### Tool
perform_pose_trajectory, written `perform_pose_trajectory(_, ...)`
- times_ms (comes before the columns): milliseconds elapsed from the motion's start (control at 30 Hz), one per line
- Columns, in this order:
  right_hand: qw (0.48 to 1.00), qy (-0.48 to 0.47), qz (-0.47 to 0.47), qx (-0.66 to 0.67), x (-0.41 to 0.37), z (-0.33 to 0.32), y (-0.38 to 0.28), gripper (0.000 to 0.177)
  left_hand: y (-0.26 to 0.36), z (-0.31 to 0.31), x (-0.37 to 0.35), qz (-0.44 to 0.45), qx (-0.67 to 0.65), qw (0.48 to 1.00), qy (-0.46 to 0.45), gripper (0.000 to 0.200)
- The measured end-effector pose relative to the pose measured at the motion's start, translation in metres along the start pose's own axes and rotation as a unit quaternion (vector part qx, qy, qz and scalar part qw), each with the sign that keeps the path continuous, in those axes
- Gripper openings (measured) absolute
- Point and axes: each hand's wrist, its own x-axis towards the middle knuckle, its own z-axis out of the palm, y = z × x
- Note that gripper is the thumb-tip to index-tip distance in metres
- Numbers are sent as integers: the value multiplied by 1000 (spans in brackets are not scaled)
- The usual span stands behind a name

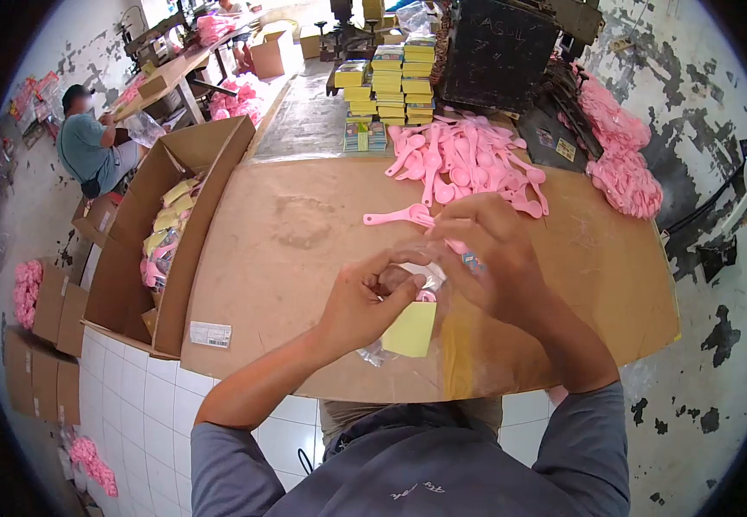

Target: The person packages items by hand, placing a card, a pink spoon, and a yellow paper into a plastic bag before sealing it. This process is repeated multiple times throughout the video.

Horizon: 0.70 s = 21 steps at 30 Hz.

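Observation:
My left hand is closed, thumb and forefinger pinching a clear plastic bag. In the bag a pale yellow card shows, with a bit of pink at its top edge. Just right of the bag's mouth is my right hand, its fingers curled; what they grip is hidden. A small blue and white printed piece shows by its palm. Beyond my fingers a pink measuring spoon lies on the cardboard, apart from the large heap of pink measuring spoons.
Stacks of yellow cards stand at the back, beside a black metal box. To the left, a long cardboard box holds packed pieces. Pink bundles lie at right. A seated person works far left.

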Motion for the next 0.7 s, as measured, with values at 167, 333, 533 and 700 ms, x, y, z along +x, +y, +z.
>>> perform_pose_trajectory(167, 991, -39, -80, -99, 0, 12, -11, 23, -13, 5, -1, 33, 38, 998, 48, 29)
perform_pose_trajectory(333, 970, -71, -140, -186, -4, 26, -9, 25, -3, 3, -3, 63, 195, 978, 40, 28)
perform_pose_trajectory(533, 991, -49, -51, -116, -5, 29, 10, 13, -7, 7, -4, 55, 192, 979, 35, 37)
perform_pose_trajectory(700, 892, -126, 272, 339, -22, -65, 46, 8, -14, -6, -1, -17, 121, 992, -24, 44)
